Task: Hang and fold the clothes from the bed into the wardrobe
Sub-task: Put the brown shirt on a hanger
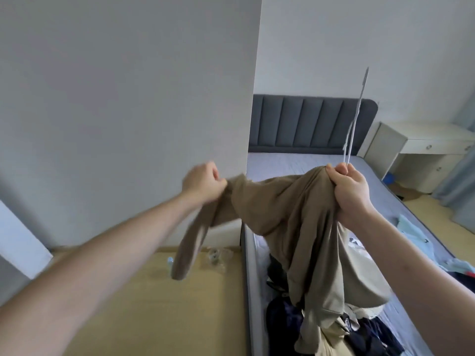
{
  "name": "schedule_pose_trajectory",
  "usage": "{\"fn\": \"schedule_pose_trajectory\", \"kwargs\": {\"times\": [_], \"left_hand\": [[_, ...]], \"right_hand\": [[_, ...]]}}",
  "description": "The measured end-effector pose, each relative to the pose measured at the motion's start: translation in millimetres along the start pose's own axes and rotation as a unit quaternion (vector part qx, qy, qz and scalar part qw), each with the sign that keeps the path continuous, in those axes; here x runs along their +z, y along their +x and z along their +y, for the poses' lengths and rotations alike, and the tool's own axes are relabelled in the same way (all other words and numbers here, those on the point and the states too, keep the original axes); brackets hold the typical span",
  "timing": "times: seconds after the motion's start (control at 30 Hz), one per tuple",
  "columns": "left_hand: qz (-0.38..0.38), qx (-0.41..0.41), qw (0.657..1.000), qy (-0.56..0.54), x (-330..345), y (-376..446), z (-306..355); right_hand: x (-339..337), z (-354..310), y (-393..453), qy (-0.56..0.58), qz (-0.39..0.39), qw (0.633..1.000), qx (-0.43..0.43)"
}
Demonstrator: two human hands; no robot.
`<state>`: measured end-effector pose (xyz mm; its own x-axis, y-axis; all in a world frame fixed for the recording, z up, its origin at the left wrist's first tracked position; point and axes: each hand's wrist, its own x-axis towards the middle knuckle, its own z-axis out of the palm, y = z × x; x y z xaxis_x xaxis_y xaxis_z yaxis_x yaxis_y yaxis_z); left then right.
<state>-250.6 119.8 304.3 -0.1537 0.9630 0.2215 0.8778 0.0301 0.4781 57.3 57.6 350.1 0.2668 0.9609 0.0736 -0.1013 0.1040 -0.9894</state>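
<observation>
Left hand [204, 182] pinches a sleeve of the tan garment [295, 222]; right hand [350, 191] clutches its top bunched with a white hanger [356, 116]. It hangs above the clothes pile [321, 327] on the bed [308, 163].

bed [321, 160] | grey sheet | dark clothes pile [295, 317] near end | pale-blue garment [411, 232] right edge

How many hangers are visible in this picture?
1. The white hanger sticks up from the right hand, which also grips the khaki garment. Others may lie hidden under the clothes pile.
</observation>
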Motion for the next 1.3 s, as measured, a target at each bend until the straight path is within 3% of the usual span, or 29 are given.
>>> {"fn": "schedule_pose_trajectory", "kwargs": {"times": [0.03, 0.07, 0.13, 0.2, 0.27, 0.3, 0.33, 0.43, 0.5, 0.63, 0.77, 0.93, 1.03, 1.13, 1.2, 1.23, 1.3], "left_hand": [[-0.094, -0.043, 0.989, -0.105, 22, -19, 7], [-0.201, -0.085, 0.953, -0.212, 45, -40, 14], [-0.364, -0.120, 0.867, -0.319, 85, -80, 28], [-0.465, -0.148, 0.801, -0.347, 118, -107, 38], [-0.507, -0.190, 0.739, -0.401, 139, -120, 52], [-0.491, -0.210, 0.737, -0.415, 147, -122, 57], [-0.448, -0.220, 0.763, -0.410, 154, -122, 59], [-0.292, -0.161, 0.886, -0.323, 153, -112, 44], [-0.209, -0.108, 0.939, -0.250, 130, -96, 22], [-0.047, -0.047, 0.984, -0.166, 61, -47, 6], [-0.018, 0.018, 0.987, -0.156, 10, -6, 23], [0.050, 0.120, 0.989, 0.068, -30, 8, 32], [0.025, 0.098, 0.990, 0.097, -51, 10, 36], [-0.129, -0.001, 0.991, -0.032, -69, 9, 46], [-0.275, -0.104, 0.923, -0.248, -77, 1, 57], [-0.309, -0.135, 0.876, -0.345, -78, -4, 63], [-0.299, -0.170, 0.819, -0.459, -69, -12, 75]], "right_hand": [[2, -3, -1, -0.001, 0.003, 1.000, 0.002], [4, -4, -1, 0.001, 0.007, 1.000, 0.005], [5, -3, -3, 0.005, 0.011, 1.000, 0.010], [8, 1, -5, 0.007, 0.007, 1.000, 0.018], [10, 5, -6, 0.015, 0.003, 1.000, 0.027], [9, 6, -6, 0.012, 0.005, 1.000, 0.029], [6, 7, -5, 0.002, 0.013, 1.000, 0.027], [-18, 11, 1, -0.052, 0.054, 0.997, 0.014], [-39, 17, 5, -0.097, 0.086, 0.991, 0.011], [-68, 45, 6, -0.189, 0.112, 0.975, 0.009], [-71, 71, 6, -0.231, 0.115, 0.966, 0.001], [-69, 76, 15, -0.251, 0.101, 0.963, -0.018], [-63, 74, 24, -0.266, 0.100, 0.958, -0.026], [-59, 68, 29, -0.275, 0.114, 0.954, -0.027], [-55, 60, 25, -0.287, 0.124, 0.949, -0.040], [-50, 55, 17, -0.285, 0.126, 0.949, -0.046], [-30, 45, -11, -0.235, 0.107, 0.965, -0.050]]}}
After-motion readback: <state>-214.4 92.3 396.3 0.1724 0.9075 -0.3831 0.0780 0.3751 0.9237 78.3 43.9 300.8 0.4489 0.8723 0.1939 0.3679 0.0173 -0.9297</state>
